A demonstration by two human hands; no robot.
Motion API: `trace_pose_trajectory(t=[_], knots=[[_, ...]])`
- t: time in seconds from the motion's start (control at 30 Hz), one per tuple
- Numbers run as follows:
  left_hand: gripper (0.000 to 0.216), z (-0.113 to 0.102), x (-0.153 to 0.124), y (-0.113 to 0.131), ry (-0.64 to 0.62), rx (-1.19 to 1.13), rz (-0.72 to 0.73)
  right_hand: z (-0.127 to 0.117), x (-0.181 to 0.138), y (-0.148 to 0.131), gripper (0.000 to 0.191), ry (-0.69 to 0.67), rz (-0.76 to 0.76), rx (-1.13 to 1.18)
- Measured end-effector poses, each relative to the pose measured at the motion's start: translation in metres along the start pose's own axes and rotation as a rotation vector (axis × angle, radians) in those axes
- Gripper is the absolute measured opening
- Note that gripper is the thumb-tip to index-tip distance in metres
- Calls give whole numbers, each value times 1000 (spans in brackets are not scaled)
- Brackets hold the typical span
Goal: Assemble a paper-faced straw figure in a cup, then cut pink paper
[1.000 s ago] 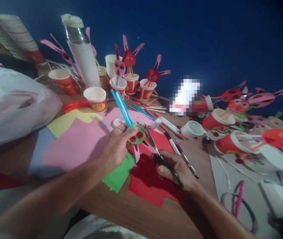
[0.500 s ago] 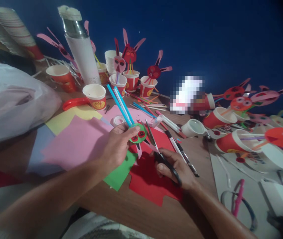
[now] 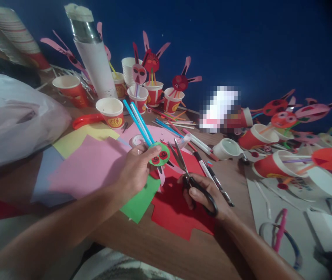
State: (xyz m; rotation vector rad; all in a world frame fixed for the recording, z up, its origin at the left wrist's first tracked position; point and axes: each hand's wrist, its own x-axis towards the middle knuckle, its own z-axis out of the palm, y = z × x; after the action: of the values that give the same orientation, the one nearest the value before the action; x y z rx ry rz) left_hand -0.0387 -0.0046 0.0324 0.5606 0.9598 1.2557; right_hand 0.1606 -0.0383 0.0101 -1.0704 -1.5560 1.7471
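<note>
My left hand [image 3: 135,165] pinches a round green paper face [image 3: 160,152] with red eyes and pink-and-black ears that point down toward me. Blue and white straws [image 3: 139,123] stick out from its far side. In my right hand [image 3: 205,196] is a pair of black-handled scissors [image 3: 182,161], blades parted, tips close to the right edge of the green face. Red paper [image 3: 180,214] lies under both hands, with green paper [image 3: 139,204] beside it and pink paper [image 3: 91,163] to the left.
Several red paper cups [image 3: 137,97] holding rabbit-faced straws stand along the wall, beside a tall white thermos [image 3: 94,64]. A white plastic bag [image 3: 17,120] bulges at left. Pens [image 3: 214,179] and a small white cup [image 3: 226,149] lie to the right, near more cups.
The scissor blades have spread wider apart, and the right-hand fingers have shifted slightly. My left hand and the green face have moved a little to the left and up.
</note>
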Motion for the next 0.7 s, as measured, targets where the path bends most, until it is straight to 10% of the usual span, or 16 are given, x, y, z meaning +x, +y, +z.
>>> trace_pose_trajectory(t=[0.7], knots=[[14, 3, -3, -2, -48, -4, -42, 6, -2, -2, 40, -9, 7, 16]])
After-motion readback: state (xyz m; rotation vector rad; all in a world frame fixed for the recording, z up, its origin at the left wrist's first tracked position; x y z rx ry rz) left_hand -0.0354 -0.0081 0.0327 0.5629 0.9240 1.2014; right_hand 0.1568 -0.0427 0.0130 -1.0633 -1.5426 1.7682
